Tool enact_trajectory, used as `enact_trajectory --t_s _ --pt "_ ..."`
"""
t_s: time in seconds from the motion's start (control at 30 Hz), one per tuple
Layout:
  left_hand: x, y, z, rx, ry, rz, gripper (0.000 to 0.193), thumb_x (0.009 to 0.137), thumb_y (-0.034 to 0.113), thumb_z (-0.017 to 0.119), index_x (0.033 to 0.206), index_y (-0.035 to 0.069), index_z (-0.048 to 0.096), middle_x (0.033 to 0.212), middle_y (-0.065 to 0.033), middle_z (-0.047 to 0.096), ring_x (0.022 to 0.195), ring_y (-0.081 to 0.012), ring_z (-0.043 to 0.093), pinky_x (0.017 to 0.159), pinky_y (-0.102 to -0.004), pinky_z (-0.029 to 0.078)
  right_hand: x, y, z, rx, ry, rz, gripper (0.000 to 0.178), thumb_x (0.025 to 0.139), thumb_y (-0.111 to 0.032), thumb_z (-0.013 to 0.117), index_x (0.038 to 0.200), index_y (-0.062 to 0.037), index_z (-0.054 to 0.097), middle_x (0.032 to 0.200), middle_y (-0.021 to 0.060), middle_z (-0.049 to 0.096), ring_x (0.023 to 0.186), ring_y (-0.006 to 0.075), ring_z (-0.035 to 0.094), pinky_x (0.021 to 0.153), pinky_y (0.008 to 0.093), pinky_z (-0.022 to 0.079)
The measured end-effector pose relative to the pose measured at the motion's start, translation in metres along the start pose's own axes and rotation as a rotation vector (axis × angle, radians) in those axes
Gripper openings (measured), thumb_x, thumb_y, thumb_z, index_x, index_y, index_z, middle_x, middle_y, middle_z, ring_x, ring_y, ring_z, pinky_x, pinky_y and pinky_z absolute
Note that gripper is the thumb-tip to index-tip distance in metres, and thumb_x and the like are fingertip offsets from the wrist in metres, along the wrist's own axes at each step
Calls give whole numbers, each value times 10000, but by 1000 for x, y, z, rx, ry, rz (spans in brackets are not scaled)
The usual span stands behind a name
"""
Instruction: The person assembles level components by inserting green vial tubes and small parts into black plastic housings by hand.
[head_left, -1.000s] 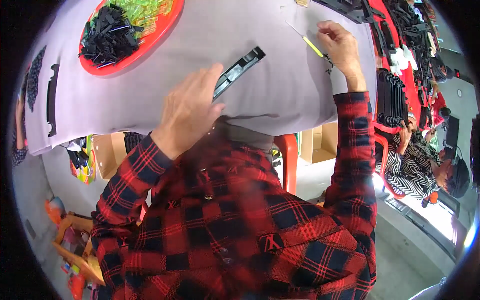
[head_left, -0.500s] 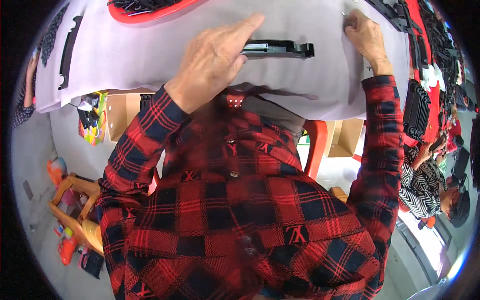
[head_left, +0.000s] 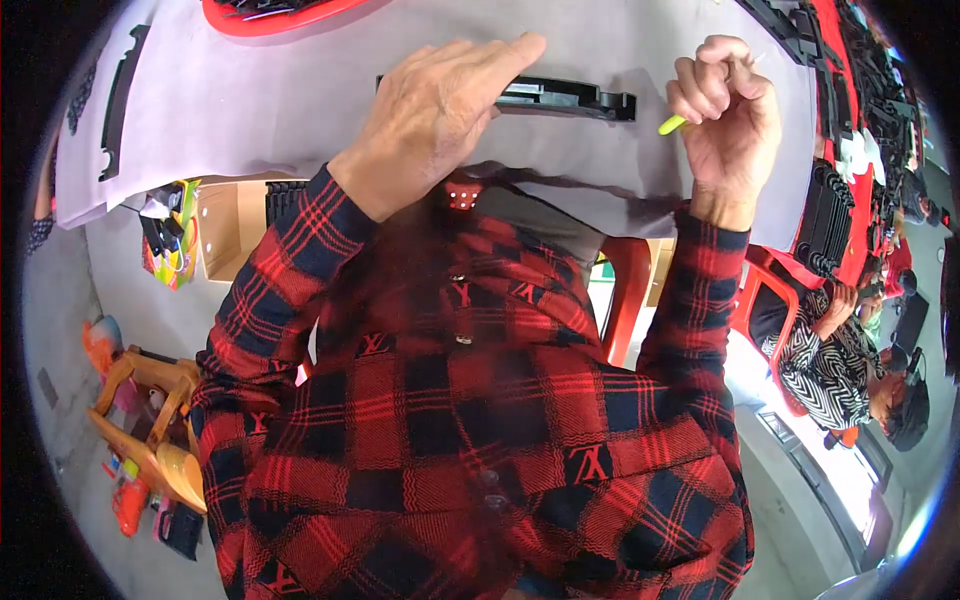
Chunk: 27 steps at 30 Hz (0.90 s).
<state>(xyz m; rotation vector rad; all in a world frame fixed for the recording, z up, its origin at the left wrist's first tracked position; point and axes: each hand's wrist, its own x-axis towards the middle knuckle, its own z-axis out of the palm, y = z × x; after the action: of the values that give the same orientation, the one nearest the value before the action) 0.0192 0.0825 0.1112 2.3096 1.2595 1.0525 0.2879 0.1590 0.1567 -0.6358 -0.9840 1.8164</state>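
Note:
A long black plastic part [head_left: 560, 97], with a pale strip set in its channel, lies crosswise on the cloth-covered table. Over its left half is my left hand [head_left: 425, 115], back upward, index finger stretched to the right and thumb at the part's near side. The other left fingers are hidden beneath the hand. To the right of the part, my right hand [head_left: 730, 115] is raised, palm turned toward me, fingers curled around a slim tool with a yellow-green handle [head_left: 672, 125]. The rest of the tool is mostly behind the fingers.
A red basin [head_left: 285, 22] of black pieces stands at the far left. Another black part [head_left: 122, 105] lies near the table's left edge. More black parts [head_left: 790, 35] are heaped at the far right. A person in zebra-striped clothing [head_left: 825, 350] sits to the right.
My right hand has come nearer and turned palm toward me, bringing the yellow-green handle into sight. My left hand stays over the black part.

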Motion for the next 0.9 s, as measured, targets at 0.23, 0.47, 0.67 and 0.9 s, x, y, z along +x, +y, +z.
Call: enact_trajectory --t_s 0.23,0.47,0.67,0.9 --pt "0 2 8 36 -3 -38 690 723 -16 716 1375 61 502 1048 -139 654 965 -342 615 846 -427 487 15 35 54 29 -126 -124 428 1055 -360 402 767 -54 489 576 -37 290 497 83 226 467 259 230" --pt "1 17 -7 187 26 -104 615 707 66 750 1294 74 569 1063 -109 645 972 -317 616 865 -427 469 49 87 65 639 -490 -414 494 1070 -419 365 714 -85 440 530 -25 297 461 102 263 457 267 242" --pt "-10 9 -2 212 60 -133 476 692 134 774 1147 84 642 1009 -68 618 961 -286 604 864 -402 449 28 74 64 -109 29 -242 464 1048 -392 414 709 -76 403 575 -30 244 506 99 197 471 281 191" --pt "-6 6 -3 216 106 -98 389 709 180 785 1073 96 678 940 -52 599 904 -258 596 814 -388 452 43 103 68 581 -314 -399 443 1062 -372 431 722 -88 424 557 -27 297 473 95 249 464 271 225"
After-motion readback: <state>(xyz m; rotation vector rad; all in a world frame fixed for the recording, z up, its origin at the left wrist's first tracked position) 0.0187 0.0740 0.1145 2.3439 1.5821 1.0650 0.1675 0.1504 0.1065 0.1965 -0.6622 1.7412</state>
